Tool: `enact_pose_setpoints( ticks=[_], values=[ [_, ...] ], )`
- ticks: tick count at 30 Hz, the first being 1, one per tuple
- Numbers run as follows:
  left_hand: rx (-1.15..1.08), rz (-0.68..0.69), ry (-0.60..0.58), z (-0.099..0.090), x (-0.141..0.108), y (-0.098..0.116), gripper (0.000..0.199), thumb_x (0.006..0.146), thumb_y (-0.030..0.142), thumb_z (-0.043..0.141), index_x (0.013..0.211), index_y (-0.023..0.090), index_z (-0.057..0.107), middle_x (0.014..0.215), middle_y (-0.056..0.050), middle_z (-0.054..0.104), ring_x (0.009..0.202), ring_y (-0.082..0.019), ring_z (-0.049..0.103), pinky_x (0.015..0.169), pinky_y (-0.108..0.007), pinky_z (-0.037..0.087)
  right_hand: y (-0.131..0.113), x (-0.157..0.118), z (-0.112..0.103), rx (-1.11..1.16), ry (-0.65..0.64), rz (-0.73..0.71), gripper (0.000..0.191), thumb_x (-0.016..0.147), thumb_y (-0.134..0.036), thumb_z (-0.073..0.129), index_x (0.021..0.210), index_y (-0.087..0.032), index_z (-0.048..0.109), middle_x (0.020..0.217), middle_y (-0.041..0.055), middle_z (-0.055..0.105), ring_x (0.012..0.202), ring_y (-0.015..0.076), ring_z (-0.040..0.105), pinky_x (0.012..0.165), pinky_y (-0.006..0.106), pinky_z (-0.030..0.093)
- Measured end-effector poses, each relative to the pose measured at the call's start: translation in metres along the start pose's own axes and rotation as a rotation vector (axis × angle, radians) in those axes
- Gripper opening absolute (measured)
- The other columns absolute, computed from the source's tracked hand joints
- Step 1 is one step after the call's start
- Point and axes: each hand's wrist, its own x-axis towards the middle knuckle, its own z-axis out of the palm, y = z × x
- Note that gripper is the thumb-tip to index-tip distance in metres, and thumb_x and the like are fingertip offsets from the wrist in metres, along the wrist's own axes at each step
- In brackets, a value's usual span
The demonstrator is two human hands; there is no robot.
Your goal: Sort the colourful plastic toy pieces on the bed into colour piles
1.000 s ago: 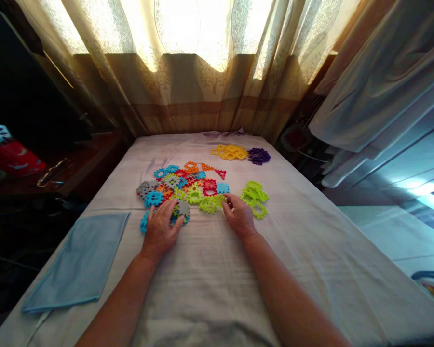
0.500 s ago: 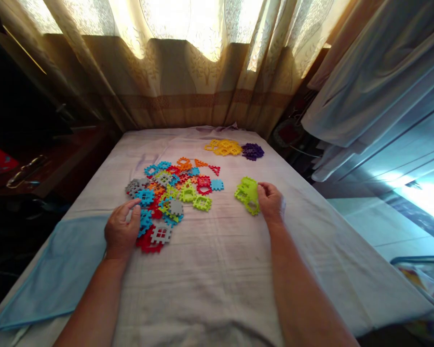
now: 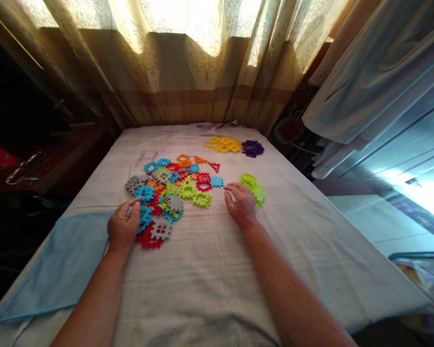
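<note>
A mixed heap of flat toothed plastic building pieces (image 3: 175, 178) in red, blue, grey, orange and green lies left of the middle. My left hand (image 3: 124, 224) rests at its left edge, fingers loosely bent and thumb apart, beside the blue pieces (image 3: 144, 194). Nothing shows in its grasp. My right hand (image 3: 241, 205) is over the cloth between this heap and a small group of lime-green pieces (image 3: 258, 193), which it partly hides. Its fingers stretch left toward a light blue square piece (image 3: 217, 181), apart from one another and holding nothing visible.
Yellow pieces (image 3: 223, 144) and dark purple pieces (image 3: 252, 148) form two groups at the far end. A pale sheet (image 3: 202, 279) covers the table. A light blue cloth (image 3: 58, 267) lies at the left edge. Curtains (image 3: 188, 72) hang behind, and clothes (image 3: 343, 91) hang at right.
My right hand has let go of the lime-green pieces and moved left toward the mixed heap. My left hand has stayed nearly where it was.
</note>
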Motion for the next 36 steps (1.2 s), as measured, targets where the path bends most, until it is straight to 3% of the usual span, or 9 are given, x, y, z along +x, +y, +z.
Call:
enact_pose_setpoints(
  ticks=[4,11,21,25,31,36],
  values=[
    [0.006,-0.027,-0.008,0.001,-0.001,0.001,0.038,0.086,0.043,0.049,0.104,0.022,0.074,0.083,-0.002,0.073,0.066,-0.016,0.061,0.062,-0.026,0.046,-0.027,-0.012,0.020,0.040,-0.162,-0.134,0.022,0.088,-0.025,0.058,0.105,-0.021,0.072,0.113,0.0103,0.070,0.107,0.0238,0.061,0.098,0.039,0.046],
    [-0.018,0.030,-0.039,0.004,0.000,-0.005,0.036,0.087,0.041,0.048,0.105,0.022,0.073,0.081,-0.002,0.071,0.077,-0.019,0.064,0.069,-0.027,0.050,-0.043,-0.014,0.029,-0.035,-0.320,-0.112,0.039,0.083,-0.032,0.068,0.121,-0.021,0.066,0.128,0.0127,0.064,0.120,0.0305,0.054,0.101,0.048,0.043],
    [0.002,0.090,-0.037,0.008,0.002,-0.011,0.034,0.088,0.038,0.047,0.105,0.023,0.073,0.079,-0.001,0.070,0.080,-0.020,0.065,0.072,-0.028,0.051,-0.037,-0.014,0.027,-0.004,-0.248,-0.104,0.034,0.083,-0.030,0.066,0.116,-0.021,0.068,0.120,0.0117,0.068,0.112,0.0272,0.058,0.099,0.043,0.043],
    [0.003,0.092,-0.032,0.007,0.001,-0.011,0.033,0.087,0.037,0.048,0.104,0.023,0.073,0.078,-0.002,0.070,0.079,-0.020,0.064,0.072,-0.028,0.051,-0.021,-0.009,0.016,-0.008,-0.122,-0.087,0.035,0.084,-0.031,0.063,0.117,-0.020,0.067,0.119,0.0112,0.068,0.110,0.0269,0.058,0.099,0.042,0.042],
    [-0.007,0.087,-0.032,0.007,0.001,-0.011,0.033,0.087,0.036,0.048,0.105,0.023,0.073,0.079,-0.002,0.070,0.080,-0.020,0.065,0.072,-0.028,0.051,0.039,0.004,-0.014,-0.153,0.106,0.109,0.039,0.081,-0.036,0.060,0.115,-0.017,0.066,0.113,0.0145,0.068,0.105,0.0298,0.058,0.094,0.045,0.043],
    [-0.019,0.079,-0.032,0.007,0.001,-0.010,0.032,0.087,0.037,0.049,0.104,0.024,0.073,0.081,-0.002,0.071,0.082,-0.020,0.065,0.073,-0.028,0.052,0.064,0.004,-0.022,-0.222,0.139,0.232,0.042,0.079,-0.038,0.060,0.115,-0.016,0.066,0.113,0.0151,0.068,0.104,0.0298,0.059,0.092,0.044,0.044]
  ],
)
